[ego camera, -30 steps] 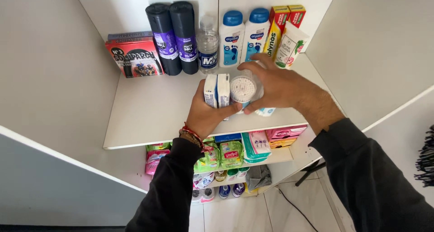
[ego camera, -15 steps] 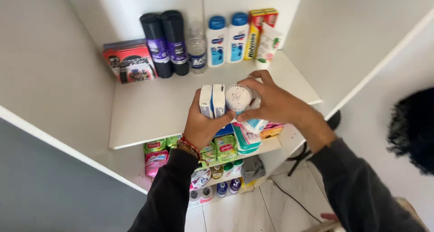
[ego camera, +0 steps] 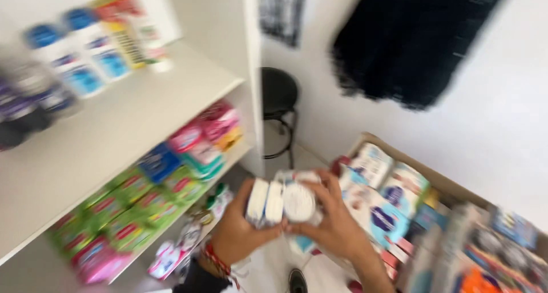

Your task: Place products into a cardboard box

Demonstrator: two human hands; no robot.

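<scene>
Both my hands hold a small stack of white packs (ego camera: 281,202) low in the blurred head view. My left hand (ego camera: 238,231), with a red bracelet at the wrist, grips the two flat packs on the left side. A round white container sits at the right end of the stack, with my right hand (ego camera: 334,224) wrapped around it. The stack is held away from the white shelf (ego camera: 123,127), above the floor and beside an open cardboard box (ego camera: 451,185) of packaged goods.
White and blue bottles (ego camera: 85,59) and a yellow-red box stand on the upper shelf. Green, pink and blue packs (ego camera: 165,184) fill the lower shelf. A black stool (ego camera: 278,99) stands by the wall, with a dark garment (ego camera: 411,41) hanging above.
The view has swung right and down, away from the shelf. My hands have carried the stack of packs off the shelf edge toward the cardboard box.
</scene>
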